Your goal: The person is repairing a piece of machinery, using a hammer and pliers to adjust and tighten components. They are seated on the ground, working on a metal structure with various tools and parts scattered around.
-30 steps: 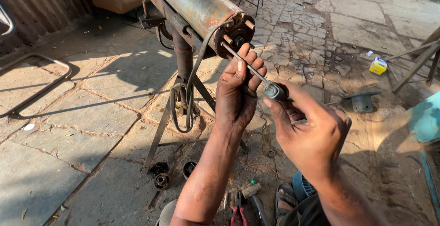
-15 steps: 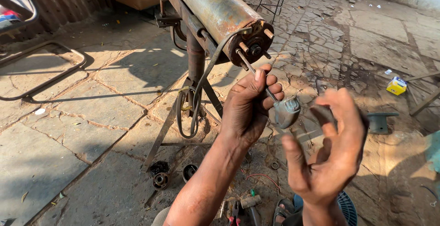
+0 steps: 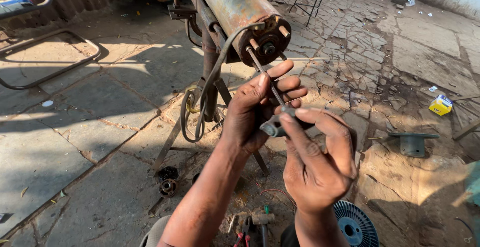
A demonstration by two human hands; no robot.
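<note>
A rusty metal cylinder (image 3: 235, 7) lies on a steel stand (image 3: 210, 77), its round end plate (image 3: 267, 39) facing me. A thin steel rod (image 3: 262, 74) sticks out of that plate toward me. My left hand (image 3: 260, 109) is wrapped around the rod, thumb and fingers curled about it. My right hand (image 3: 315, 162) pinches a small grey socket-like metal piece (image 3: 274, 126) at the rod's near end, just below the left fingers. A black cable (image 3: 202, 107) hangs looped from the cylinder down the stand.
On the stone paving below lie bearings (image 3: 167, 182), pliers (image 3: 245, 229), a hammer (image 3: 263, 222) and a blue ribbed disc (image 3: 356, 223). A grey flanged part (image 3: 413, 142) and a yellow box (image 3: 441, 105) sit at right. A metal tube frame (image 3: 50, 52) stands at left.
My right hand, spread apart from the rod half a second ago, has come back and closed on the grey piece at the rod's end. My left hand keeps its hold on the rod.
</note>
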